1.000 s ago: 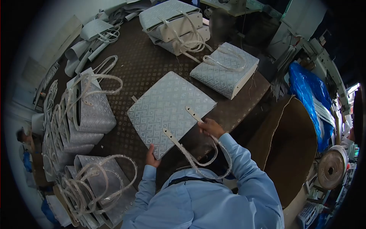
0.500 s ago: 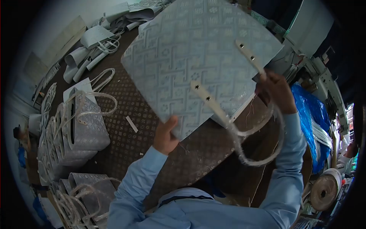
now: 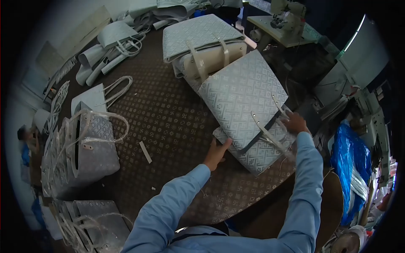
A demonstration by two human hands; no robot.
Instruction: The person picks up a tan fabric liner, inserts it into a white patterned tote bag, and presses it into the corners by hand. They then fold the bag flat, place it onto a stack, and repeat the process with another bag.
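Note:
A silver-grey patterned handbag (image 3: pixel 247 97) lies tilted in front of me, its two-strap handle (image 3: pixel 272 141) pointing toward my right side. My left hand (image 3: pixel 216 155) grips the near left edge of this bag, thumb on top and fingers partly hidden beneath. At the right end of its opening, my right hand (image 3: pixel 296 123) is closed on the bag's edge close to the handle; its fingertips are partly covered. Underneath lies another patterned bag (image 3: pixel 257 158), showing along the near side. Behind them rests a bag (image 3: pixel 202 36) with a beige panel and handle straps.
Rows of finished-looking grey bags (image 3: pixel 97 147) stand along the left of the brown patterned table (image 3: pixel 168 118). A white strip (image 3: pixel 145 152) lies there. Loose grey pieces (image 3: pixel 105 55) are piled at the back left. A sewing machine (image 3: pixel 287 14) and blue plastic wrapping (image 3: pixel 352 164) are at the right.
The handbag has gone from raised close to my face down onto the other bags on the table. Both hands have moved with it, and the bag behind has come into view.

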